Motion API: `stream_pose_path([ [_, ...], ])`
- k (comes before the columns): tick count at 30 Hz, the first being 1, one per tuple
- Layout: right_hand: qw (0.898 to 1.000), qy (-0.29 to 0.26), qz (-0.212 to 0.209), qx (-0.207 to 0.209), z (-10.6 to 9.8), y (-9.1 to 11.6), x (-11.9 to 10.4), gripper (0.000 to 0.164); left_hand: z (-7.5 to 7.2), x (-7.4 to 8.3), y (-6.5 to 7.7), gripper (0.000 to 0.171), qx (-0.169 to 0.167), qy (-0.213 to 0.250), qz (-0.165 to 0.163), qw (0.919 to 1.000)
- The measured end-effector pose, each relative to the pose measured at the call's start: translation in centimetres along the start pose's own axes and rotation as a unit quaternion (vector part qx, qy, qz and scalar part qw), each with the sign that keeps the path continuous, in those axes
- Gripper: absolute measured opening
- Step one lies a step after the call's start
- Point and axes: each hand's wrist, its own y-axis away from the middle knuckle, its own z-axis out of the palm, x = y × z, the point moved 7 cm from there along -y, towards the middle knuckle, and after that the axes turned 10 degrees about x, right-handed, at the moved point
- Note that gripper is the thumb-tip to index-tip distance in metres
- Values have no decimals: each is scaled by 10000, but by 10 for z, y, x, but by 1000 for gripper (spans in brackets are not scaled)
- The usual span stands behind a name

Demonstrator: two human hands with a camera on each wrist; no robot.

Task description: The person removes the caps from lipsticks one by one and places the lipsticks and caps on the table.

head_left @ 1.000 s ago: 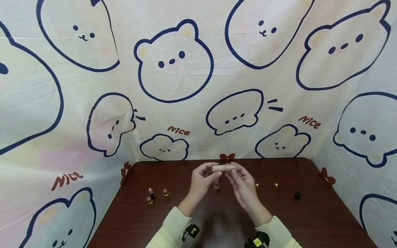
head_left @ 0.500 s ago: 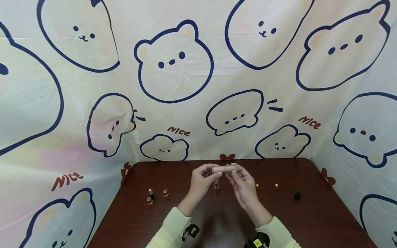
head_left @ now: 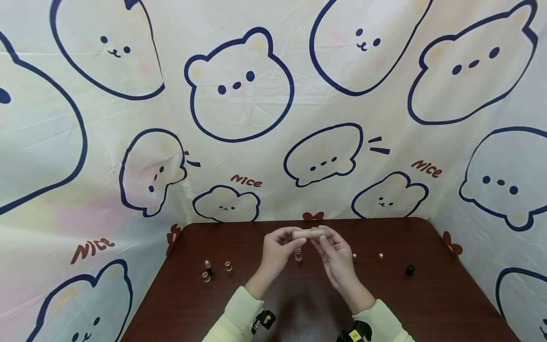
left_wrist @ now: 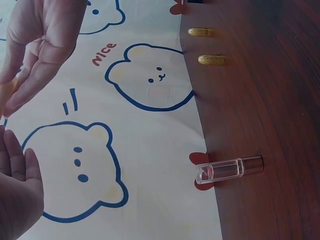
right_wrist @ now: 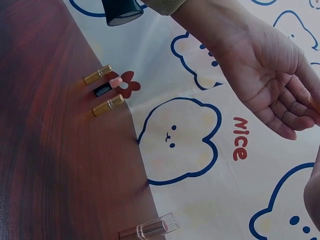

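Observation:
Level above the far half of the table, a slim beige lipstick tube [head_left: 307, 233] is held between both hands. My left hand [head_left: 277, 247] pinches its left end between thumb and fingers. At the other end, my right hand [head_left: 335, 251] grips it with thumb and fingertips, covering part of it. Both wrist views show the hands only at the frame edge, with the tube mostly hidden or cut off. Below and between the hands stands a clear-capped lipstick [left_wrist: 227, 170], upright on the table.
To the left on the brown table [head_left: 273, 327] stand a pink lipstick [head_left: 208, 267] in a black case and two gold tubes [head_left: 228, 265]. On the right are two small gold pieces [left_wrist: 212, 60] and a black cap [head_left: 410, 270]. A patterned cloth [head_left: 239, 109] hangs behind.

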Motion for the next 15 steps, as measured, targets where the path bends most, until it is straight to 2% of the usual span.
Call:
stream_pose_path([
  [1, 10000, 9, 0, 8, 0, 0, 0, 20, 0, -5, -1, 24, 24, 3, -4, 10000],
  [7, 10000, -6, -84, -14, -1, -1, 1, 20, -1, -6, 0, 28, 31, 115, -36, 9999],
  [15, 9999, 17, -141, -1, -1, 0, 0, 20, -1, -5, 1, 23, 76, 70, -254, 9996],
])
